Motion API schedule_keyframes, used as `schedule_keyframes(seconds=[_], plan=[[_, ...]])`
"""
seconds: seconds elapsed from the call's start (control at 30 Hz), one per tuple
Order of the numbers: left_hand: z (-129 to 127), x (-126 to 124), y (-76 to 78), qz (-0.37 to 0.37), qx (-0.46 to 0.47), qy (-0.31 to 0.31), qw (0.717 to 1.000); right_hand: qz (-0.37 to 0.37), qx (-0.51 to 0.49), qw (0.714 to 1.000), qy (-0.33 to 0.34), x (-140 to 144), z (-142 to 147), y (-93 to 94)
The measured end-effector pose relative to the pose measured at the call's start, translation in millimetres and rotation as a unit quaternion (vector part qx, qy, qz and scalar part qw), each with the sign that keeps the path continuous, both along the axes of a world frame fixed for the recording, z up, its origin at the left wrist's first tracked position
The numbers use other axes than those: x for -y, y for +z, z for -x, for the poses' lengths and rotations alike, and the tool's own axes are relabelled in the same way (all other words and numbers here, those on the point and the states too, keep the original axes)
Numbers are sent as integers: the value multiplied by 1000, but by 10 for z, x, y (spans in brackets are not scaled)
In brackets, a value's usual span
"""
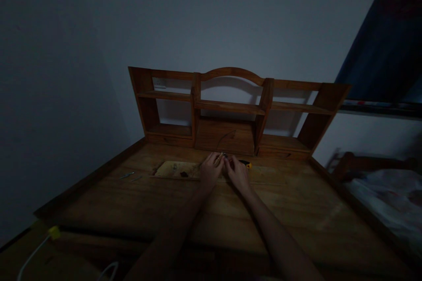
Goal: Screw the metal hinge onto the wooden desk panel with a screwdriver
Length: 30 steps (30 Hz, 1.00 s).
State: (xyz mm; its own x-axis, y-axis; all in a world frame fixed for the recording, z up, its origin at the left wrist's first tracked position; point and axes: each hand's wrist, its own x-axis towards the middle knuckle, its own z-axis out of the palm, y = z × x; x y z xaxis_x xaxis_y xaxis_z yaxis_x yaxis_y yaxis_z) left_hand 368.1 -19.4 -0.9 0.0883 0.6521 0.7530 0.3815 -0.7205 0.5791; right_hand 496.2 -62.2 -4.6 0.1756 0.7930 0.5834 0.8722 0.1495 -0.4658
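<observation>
Above the wooden desk, near its back, my left hand [210, 167] and my right hand [236, 171] meet with their fingertips pinched. Between them is a small piece with a shiny metal part [224, 155], too dark and small to name. A pale, thin, stick-like part [218, 159] shows at my left fingers. From the same spot a thin dark wire [226, 134] curves upward. Just beyond my right hand lies a black and yellow tool handle [246, 164], partly hidden by that hand.
A wooden shelf unit [231, 106] stands along the desk's back. A pale strip with small bits [174, 168] lies left of my hands. Farther left are two thin metal tools [127, 175]. A yellow plug-like block [54, 232] with a white cable sits at the lower left.
</observation>
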Motion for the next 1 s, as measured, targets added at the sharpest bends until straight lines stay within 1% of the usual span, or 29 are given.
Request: schedule_keyframes(seconds=[0.2,0.73,1.0], plan=[[-8,1,-9,9,3,-1,1000,0,0,1000,3,8,12,-1],[-7,-17,-24,2,11,-3,1000,4,-6,1000,-15,7,9,2],[-2,-3,-4,6,9,3,1000,8,-2,1000,-6,10,12,16]])
